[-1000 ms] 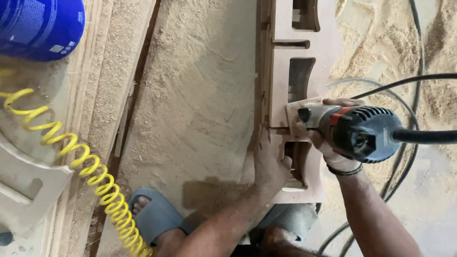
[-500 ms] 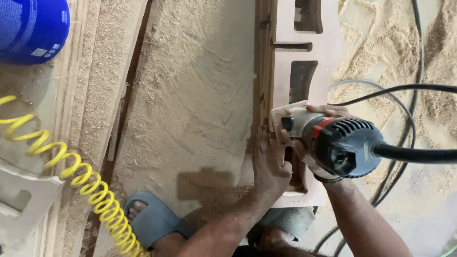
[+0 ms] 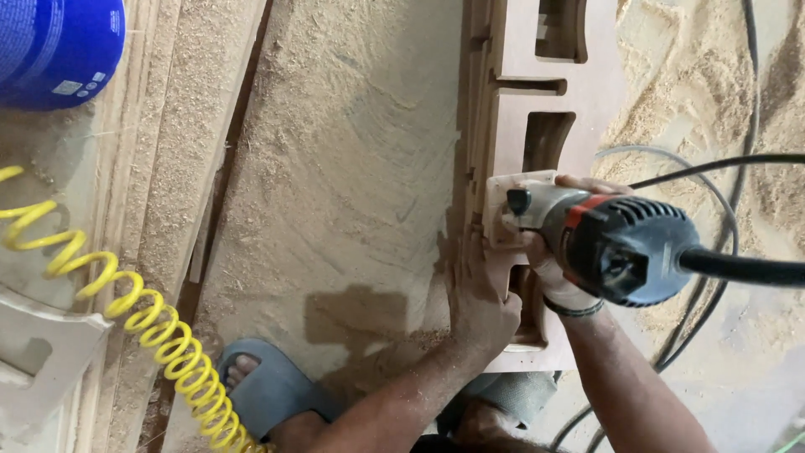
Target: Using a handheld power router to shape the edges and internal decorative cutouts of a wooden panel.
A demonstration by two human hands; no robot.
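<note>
My right hand (image 3: 553, 273) grips a handheld electric router (image 3: 616, 243) with a dark blue and red motor housing and a pale square base. The router stands on a stack of brown wooden panels (image 3: 587, 109) with shaped cutouts, at the stack's left edge. My left hand (image 3: 482, 294) lies flat on the panel just below and left of the router base, fingers spread, pressing the wood. A black power cord (image 3: 742, 268) leaves the router to the right. Sawdust coats both hands.
A sawdust-covered board (image 3: 335, 184) fills the middle. A yellow coiled air hose (image 3: 142, 319) runs down the left, under a blue drum (image 3: 54, 46). My foot in a grey-blue sandal (image 3: 268, 386) is at the bottom. Cables (image 3: 721, 168) loop over sawdust at right.
The router and my right hand have slid left and slightly up along the panel edge. My left hand stays pressed on the wood beside it.
</note>
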